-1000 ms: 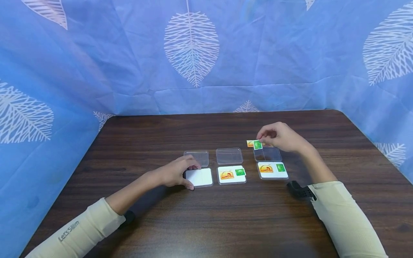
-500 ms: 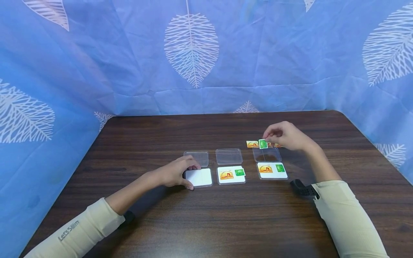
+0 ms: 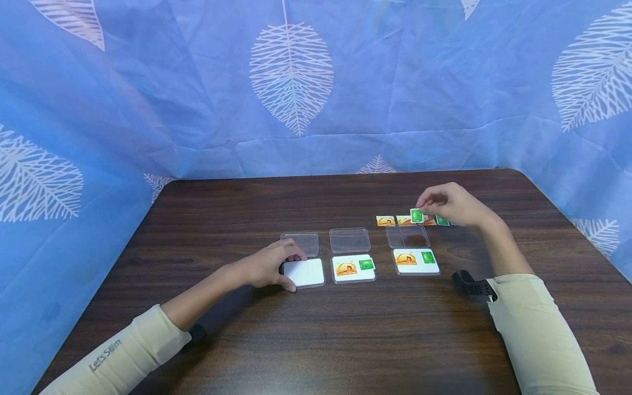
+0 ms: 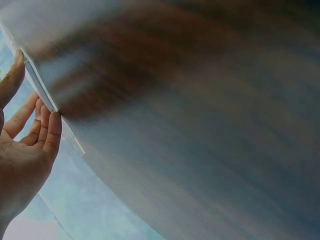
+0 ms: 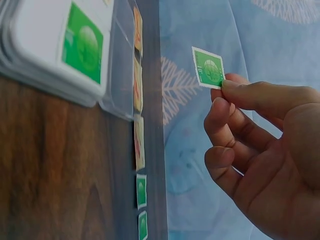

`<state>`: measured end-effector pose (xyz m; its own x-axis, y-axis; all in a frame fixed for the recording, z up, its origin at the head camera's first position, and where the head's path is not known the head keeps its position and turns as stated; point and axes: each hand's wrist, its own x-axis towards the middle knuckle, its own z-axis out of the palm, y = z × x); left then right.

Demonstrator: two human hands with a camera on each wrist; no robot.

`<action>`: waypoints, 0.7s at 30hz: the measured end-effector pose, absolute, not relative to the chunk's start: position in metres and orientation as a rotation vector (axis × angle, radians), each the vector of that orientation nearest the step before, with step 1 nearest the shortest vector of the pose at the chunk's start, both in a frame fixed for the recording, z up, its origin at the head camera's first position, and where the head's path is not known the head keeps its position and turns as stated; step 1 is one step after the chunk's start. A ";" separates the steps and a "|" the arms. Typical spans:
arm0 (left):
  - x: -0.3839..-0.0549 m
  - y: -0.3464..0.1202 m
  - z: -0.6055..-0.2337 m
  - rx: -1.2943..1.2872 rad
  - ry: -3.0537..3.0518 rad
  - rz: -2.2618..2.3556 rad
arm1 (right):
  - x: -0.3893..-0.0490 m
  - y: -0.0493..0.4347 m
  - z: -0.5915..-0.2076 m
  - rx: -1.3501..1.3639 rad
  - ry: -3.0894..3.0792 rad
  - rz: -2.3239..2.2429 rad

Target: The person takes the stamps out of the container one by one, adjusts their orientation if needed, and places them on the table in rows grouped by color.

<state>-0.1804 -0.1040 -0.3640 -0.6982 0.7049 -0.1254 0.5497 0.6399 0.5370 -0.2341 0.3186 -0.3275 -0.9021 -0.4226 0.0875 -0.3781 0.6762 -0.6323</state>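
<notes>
My right hand (image 3: 456, 206) pinches a small green postage stamp (image 5: 209, 69) with a perforated white edge between thumb and index finger. It is held above a row of stamps behind the right-hand box. My left hand (image 3: 270, 264) grips the left clear plastic box by its edges, thumb on the near side. White cards (image 3: 307, 273) fill that box. The left wrist view shows only the edge of the box (image 4: 41, 86) between thumb and fingers. In the middle box (image 3: 354, 278) and right box (image 3: 417, 271), an orange and a green stamp lie on white cards.
Behind the boxes lie three clear lids (image 3: 349, 240), one to each box. Orange stamps (image 3: 385, 221) and green stamps (image 5: 142, 191) form the row along the right lid's far edge. The dark wooden table (image 3: 316, 340) ends at a blue leaf-patterned cloth (image 3: 207, 82).
My right hand has moved to the right along the stamp row with the green stamp, uncovering more of the orange stamps. The left hand stays on the left box.
</notes>
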 end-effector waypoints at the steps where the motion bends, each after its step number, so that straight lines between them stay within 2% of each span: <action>1: -0.181 -0.104 -0.364 1.005 2.540 0.673 | -0.234 0.321 -0.328 -0.670 2.820 -1.040; 21: -0.181 -0.104 -0.365 1.006 2.549 0.649 | -0.233 0.366 -0.335 -0.277 2.999 -0.909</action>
<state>-0.1810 -0.1044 -0.3651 -0.6992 0.7032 -0.1290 0.5559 0.6481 0.5205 -0.2325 0.3659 -0.3350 -0.9844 -0.1667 0.0554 -0.1694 0.8175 -0.5505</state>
